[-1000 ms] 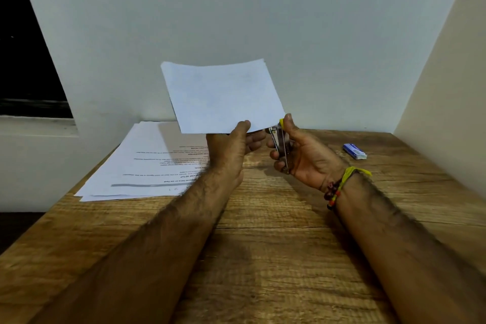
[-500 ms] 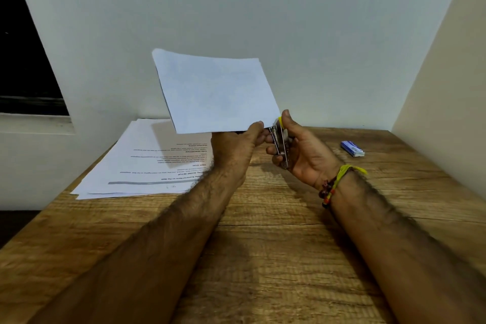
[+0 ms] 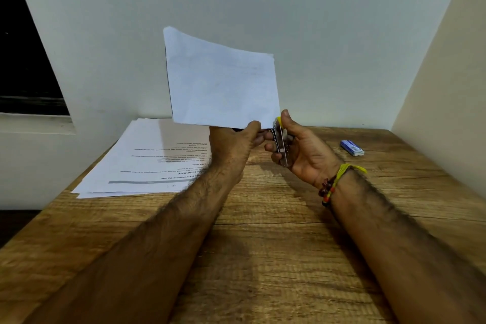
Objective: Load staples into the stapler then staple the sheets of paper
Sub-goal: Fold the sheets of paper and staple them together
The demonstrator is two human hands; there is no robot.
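My left hand [image 3: 234,147] pinches the lower edge of a white set of sheets [image 3: 221,81], held upright above the table with its blank back toward me. My right hand [image 3: 302,150] grips a small metal stapler [image 3: 281,143] with a yellow top, standing on end. The stapler's upper end meets the lower right corner of the held sheets. A small blue and white staple box [image 3: 352,147] lies on the table to the right.
A stack of printed papers [image 3: 147,158] lies on the wooden table [image 3: 263,258] at the left, close to the back wall. A side wall stands on the right. A dark window opening is at the far left.
The held sheets have tilted, their left corner rising and the right side swinging toward the stapler. The sheet corner now sits at the stapler's top.
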